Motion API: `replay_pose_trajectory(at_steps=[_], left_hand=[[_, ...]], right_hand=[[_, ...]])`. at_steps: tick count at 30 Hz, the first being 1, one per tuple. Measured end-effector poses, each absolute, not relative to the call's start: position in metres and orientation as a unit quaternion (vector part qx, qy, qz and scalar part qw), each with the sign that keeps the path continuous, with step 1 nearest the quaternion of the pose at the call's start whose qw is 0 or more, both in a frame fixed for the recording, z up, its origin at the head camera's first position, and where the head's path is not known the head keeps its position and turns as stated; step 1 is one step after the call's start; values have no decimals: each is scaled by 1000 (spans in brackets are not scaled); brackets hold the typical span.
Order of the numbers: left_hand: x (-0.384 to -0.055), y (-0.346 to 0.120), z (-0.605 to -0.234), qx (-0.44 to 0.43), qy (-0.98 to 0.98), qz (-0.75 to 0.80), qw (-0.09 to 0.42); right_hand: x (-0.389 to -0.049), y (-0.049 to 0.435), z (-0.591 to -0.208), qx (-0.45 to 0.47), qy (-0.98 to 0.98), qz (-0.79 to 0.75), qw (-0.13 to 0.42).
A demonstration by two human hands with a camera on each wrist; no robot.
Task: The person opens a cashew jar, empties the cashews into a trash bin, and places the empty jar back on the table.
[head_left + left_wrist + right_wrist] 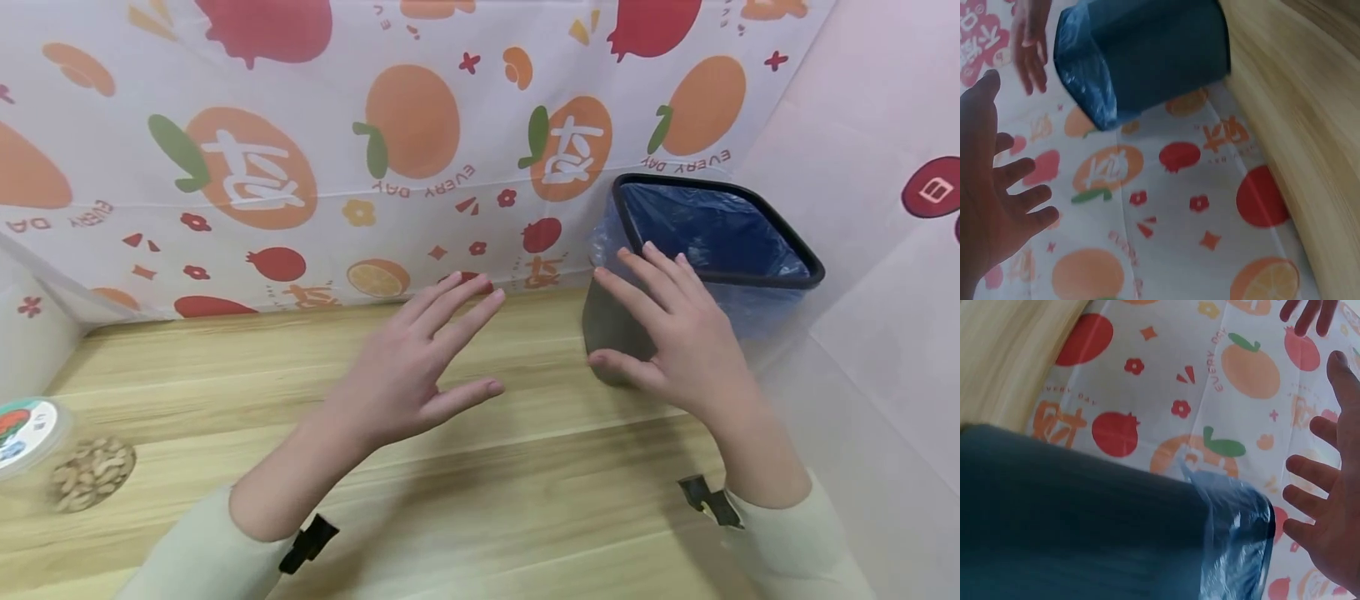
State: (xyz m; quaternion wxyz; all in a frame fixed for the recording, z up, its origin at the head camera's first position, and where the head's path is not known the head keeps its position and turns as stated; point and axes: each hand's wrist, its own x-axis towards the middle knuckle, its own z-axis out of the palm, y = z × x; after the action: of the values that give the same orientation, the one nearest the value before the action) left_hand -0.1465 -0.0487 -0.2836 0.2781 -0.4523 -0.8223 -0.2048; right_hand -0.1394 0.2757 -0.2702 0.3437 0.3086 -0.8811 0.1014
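A dark trash bin [618, 325] with a black rim and a blue plastic bag [690, 225] lining it stands at the back right of the wooden table. My right hand [678, 333] is in front of the bin in the head view, fingers spread; in the right wrist view the fingers [1310, 472] appear apart from the rim, holding nothing. Over the middle of the table hovers my left hand [412, 367], its fingers extended and nothing in it. The left wrist view shows that hand [997, 200] apart from the bin [1166, 50] as well.
At the left edge a clear plastic tub [33, 442] with a printed lid contains cashews [93, 475]. A fruit-printed sheet [315, 100] covers the wall behind the wooden table [525, 508]. A pale wall [885, 275] closes off the right side.
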Motion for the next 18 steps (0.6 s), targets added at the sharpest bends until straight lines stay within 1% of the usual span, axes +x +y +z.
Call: replay_pose_trajectory(at_steps=[4,12,15,18], left_hand=[[-153,-30,-283,-464,-819,-200,271],[-160,3,-279,-486,-810,-166,282],[-162,14,-278,-487,-815,-148,278],[-166,24,-276,-493,-812,-130,285]], right_hand=[[-139,286,-265,301,-884,91,347],[-139,308,-262,273,-896,88,339],[-141,317,-263,267,-895,80,348],[-141,324,-263,262,-894,73,356]])
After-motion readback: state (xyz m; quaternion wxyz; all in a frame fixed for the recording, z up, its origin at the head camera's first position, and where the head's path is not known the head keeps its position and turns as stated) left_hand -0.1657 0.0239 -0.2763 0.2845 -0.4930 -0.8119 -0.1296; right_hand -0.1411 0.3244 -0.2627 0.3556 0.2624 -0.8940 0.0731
